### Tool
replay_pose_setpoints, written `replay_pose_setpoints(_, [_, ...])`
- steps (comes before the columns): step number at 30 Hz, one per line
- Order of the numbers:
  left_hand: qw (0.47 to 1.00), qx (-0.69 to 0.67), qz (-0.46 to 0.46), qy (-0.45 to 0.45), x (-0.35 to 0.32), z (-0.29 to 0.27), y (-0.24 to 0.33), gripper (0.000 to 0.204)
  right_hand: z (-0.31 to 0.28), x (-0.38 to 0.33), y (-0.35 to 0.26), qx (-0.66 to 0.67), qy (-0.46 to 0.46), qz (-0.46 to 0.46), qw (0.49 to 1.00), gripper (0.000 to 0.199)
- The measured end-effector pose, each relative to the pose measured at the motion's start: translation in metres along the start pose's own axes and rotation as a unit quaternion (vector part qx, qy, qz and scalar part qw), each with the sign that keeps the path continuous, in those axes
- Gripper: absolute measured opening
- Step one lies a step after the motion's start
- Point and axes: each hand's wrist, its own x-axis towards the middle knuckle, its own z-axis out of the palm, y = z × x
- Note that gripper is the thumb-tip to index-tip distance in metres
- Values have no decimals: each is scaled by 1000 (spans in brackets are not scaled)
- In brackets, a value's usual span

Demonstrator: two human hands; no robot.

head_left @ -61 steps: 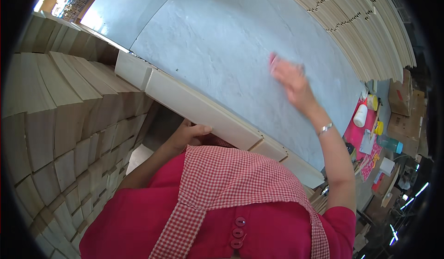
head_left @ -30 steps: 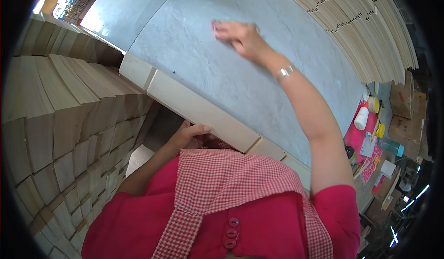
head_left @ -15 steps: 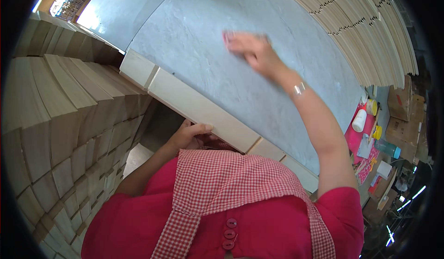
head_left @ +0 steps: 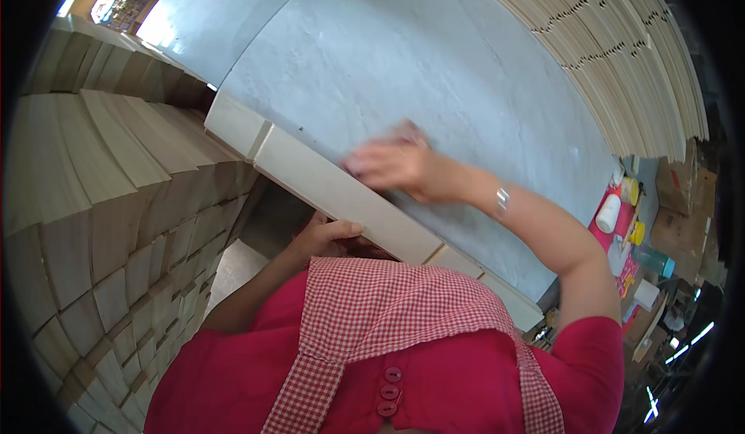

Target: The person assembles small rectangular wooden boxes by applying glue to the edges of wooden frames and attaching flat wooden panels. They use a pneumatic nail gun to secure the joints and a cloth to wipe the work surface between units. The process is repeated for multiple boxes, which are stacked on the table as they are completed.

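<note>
A long pale wooden board (head_left: 334, 190) with cross grooves near its ends lies slanted along the near edge of the grey table (head_left: 466, 100). My left hand (head_left: 330, 236) grips the board's near edge, thumb on top and the other fingers hidden below. Over the table, just beyond the board's far edge, is my right hand (head_left: 400, 172). Motion smears its fingers. A reddish-brown patch shows beside them, and I cannot tell whether it is a held thing or part of the hand.
Stacked wooden blocks (head_left: 124, 201) rise at the left. Layered piles of thin pale boards (head_left: 613, 54) stand at the far right. Beside the table on the right are a white bottle (head_left: 608, 213), a teal-capped bottle (head_left: 656, 262), yellow-lidded jars and cardboard boxes (head_left: 679, 217).
My right hand has come down and nearer, from over the middle of the table to close by the board. My left hand keeps its grip on the board's edge.
</note>
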Motion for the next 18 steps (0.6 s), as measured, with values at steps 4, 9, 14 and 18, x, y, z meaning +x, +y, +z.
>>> replay_pose_setpoints(4, [999,31,-14,24,-6,8,5,54,-24,96,104,-120,102,20,987,43])
replay_pose_setpoints(9, [999,47,-17,20,-8,2,4,60,-54,75,138,-194,203,118,953,36])
replay_pose_setpoints(14, [998,56,8,-7,0,-7,4,57,13,28,-4,-28,56,21,998,39])
replay_pose_setpoints(18, [1000,26,-4,-7,0,-12,-2,58,2,-14,3,21,40,60,997,39])
